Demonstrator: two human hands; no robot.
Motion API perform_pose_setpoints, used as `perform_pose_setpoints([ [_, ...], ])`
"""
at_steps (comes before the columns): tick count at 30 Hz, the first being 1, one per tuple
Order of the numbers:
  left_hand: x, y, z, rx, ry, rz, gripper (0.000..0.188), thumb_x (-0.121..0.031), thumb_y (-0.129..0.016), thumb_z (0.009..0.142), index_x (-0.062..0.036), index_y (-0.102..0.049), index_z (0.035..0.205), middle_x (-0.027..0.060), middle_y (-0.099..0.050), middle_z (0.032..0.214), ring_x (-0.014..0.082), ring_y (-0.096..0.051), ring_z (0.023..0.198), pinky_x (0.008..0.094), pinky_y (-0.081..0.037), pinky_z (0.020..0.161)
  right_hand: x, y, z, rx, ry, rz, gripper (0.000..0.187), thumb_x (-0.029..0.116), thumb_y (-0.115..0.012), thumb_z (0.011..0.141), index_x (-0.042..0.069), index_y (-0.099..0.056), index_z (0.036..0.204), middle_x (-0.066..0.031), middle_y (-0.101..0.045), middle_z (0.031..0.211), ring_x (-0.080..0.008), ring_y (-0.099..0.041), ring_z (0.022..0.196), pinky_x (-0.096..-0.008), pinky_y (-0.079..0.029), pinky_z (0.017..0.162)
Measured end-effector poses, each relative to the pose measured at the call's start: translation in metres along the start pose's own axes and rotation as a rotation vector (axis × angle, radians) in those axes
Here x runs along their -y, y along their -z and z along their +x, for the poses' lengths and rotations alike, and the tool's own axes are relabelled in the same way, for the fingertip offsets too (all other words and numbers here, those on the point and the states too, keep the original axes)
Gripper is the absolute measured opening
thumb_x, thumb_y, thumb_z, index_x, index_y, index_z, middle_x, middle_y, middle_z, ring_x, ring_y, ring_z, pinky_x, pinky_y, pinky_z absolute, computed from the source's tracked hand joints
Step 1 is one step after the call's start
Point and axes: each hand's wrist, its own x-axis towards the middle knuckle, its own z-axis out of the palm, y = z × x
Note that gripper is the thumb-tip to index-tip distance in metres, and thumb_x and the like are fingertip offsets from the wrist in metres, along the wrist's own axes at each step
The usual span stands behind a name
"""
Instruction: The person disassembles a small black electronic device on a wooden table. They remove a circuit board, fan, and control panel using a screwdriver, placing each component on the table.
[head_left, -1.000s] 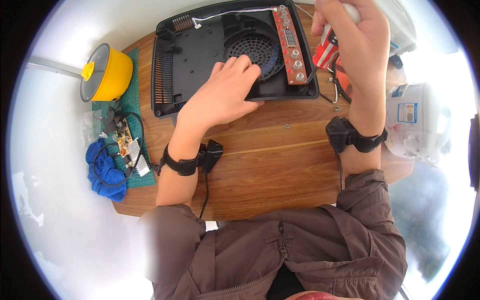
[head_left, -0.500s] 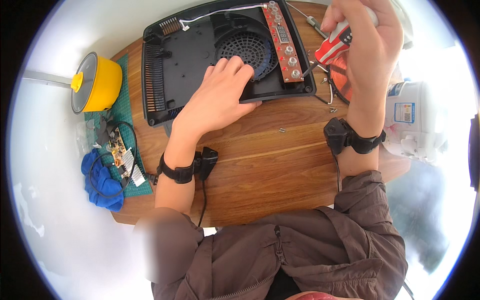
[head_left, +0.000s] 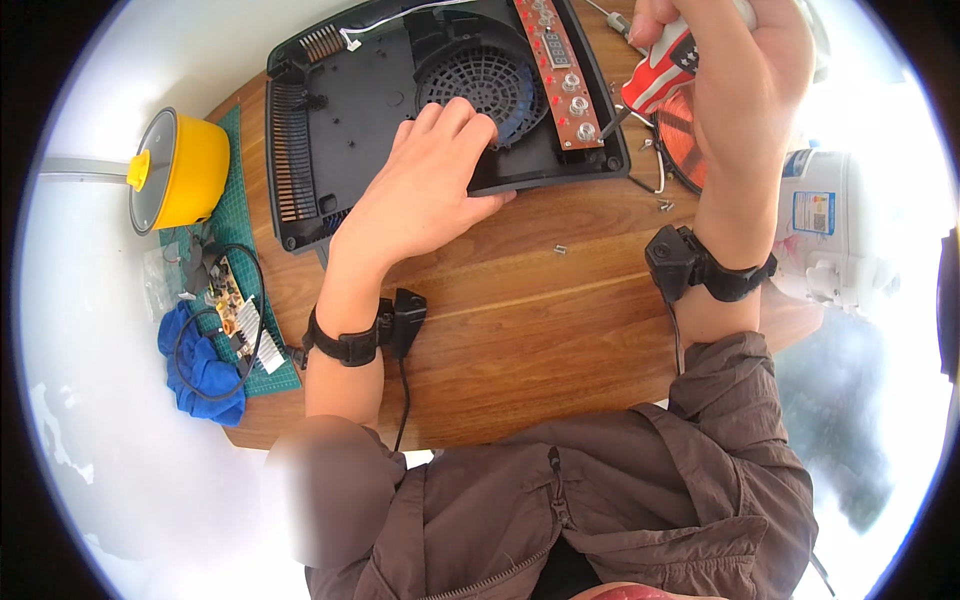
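Note:
A black plastic housing (head_left: 365, 140) lies open on the table, with a round fan grille (head_left: 480, 85) inside it. My left hand (head_left: 415, 190) grips its near edge, fingers over the rim and thumb along the outer side. Along the housing's right side runs a narrow brown circuit board (head_left: 562, 105) with a small digit display and buttons. My right hand (head_left: 750, 110) is wrapped round a red, white and black screwdriver (head_left: 652, 82). The screwdriver slants down to the left, its tip at the board's near right corner; whether it sits in a screw is too small to tell.
A copper coil (head_left: 682, 140) lies right of the housing, near loose screws (head_left: 665, 205); another screw (head_left: 560, 249) lies nearer me. At left are a yellow pot (head_left: 195, 170), a green mat (head_left: 222, 225), a circuit board with a heat sink (head_left: 245, 325) and a blue cloth (head_left: 205, 375).
The housing appears slightly further left and up in the picture, as do the pot and mat, so the view has shifted. Both hands keep their grips; the screwdriver tip stays at the board's corner.

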Motion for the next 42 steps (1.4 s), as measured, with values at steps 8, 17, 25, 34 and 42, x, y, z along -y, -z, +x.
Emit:
perform_pose_setpoints([
  [8, 0.0008, -0.0017, -0.0019, -0.024, -0.002, -0.021, 0.042, -0.02, -0.081, 0.082, -0.0025, -0.058, 0.112, 0.0102, -0.052, 0.109, 0.032, -0.052, 0.105, 0.0407, -0.043, 0.094, 0.0018, -0.0013, -0.0023, -0.019, -0.019, -0.01, 0.015, 0.005, -0.052, 0.1, -0.002, -0.063, 0.106, -0.0021, -0.061, 0.073, -0.0076, -0.058, 0.058, -0.0206, -0.045, 0.054],
  [17, -0.0006, 0.0002, -0.0008, -0.012, 0.007, -0.02, 0.043, -0.021, -0.081, 0.081, -0.002, -0.058, 0.112, 0.0107, -0.052, 0.109, 0.0323, -0.052, 0.105, 0.0402, -0.043, 0.094, 0.0004, -0.0011, -0.0024, -0.013, -0.017, -0.012, 0.016, 0.006, -0.053, 0.1, -0.002, -0.064, 0.108, -0.0013, -0.06, 0.072, -0.007, -0.058, 0.058, -0.0195, -0.044, 0.053],
  [25, 0.0, -0.0009, -0.0016, -0.016, 0.002, -0.02, 0.043, -0.021, -0.081, 0.082, -0.0017, -0.058, 0.113, 0.0108, -0.053, 0.109, 0.0322, -0.052, 0.106, 0.0403, -0.043, 0.095, 0.0003, -0.0024, -0.0046, -0.054, -0.028, -0.031, 0.016, 0.007, -0.054, 0.1, -0.001, -0.064, 0.108, -0.0015, -0.061, 0.072, -0.0074, -0.059, 0.057, -0.0193, -0.044, 0.053],
  [34, 0.0012, -0.0027, -0.0016, -0.022, 0.004, -0.013, 0.043, -0.022, -0.08, 0.082, -0.0015, -0.058, 0.112, 0.0107, -0.052, 0.109, 0.0325, -0.052, 0.105, 0.0404, -0.043, 0.095, -0.0007, -0.0014, -0.0035, -0.042, -0.02, -0.017, 0.015, 0.008, -0.054, 0.1, 0.0, -0.064, 0.107, -0.0013, -0.06, 0.071, -0.0079, -0.059, 0.056, -0.0197, -0.045, 0.052],
  [42, 0.0001, -0.0024, -0.0015, -0.014, 0.013, -0.007, 0.042, -0.021, -0.08, 0.082, -0.0018, -0.058, 0.112, 0.0102, -0.052, 0.108, 0.0315, -0.051, 0.104, 0.0397, -0.043, 0.095, -0.0026, 0.0017, -0.0034, -0.011, 0.009, -0.016, 0.015, 0.008, -0.054, 0.1, 0.0, -0.064, 0.107, -0.0016, -0.061, 0.071, -0.008, -0.059, 0.056, -0.0196, -0.045, 0.052],
])
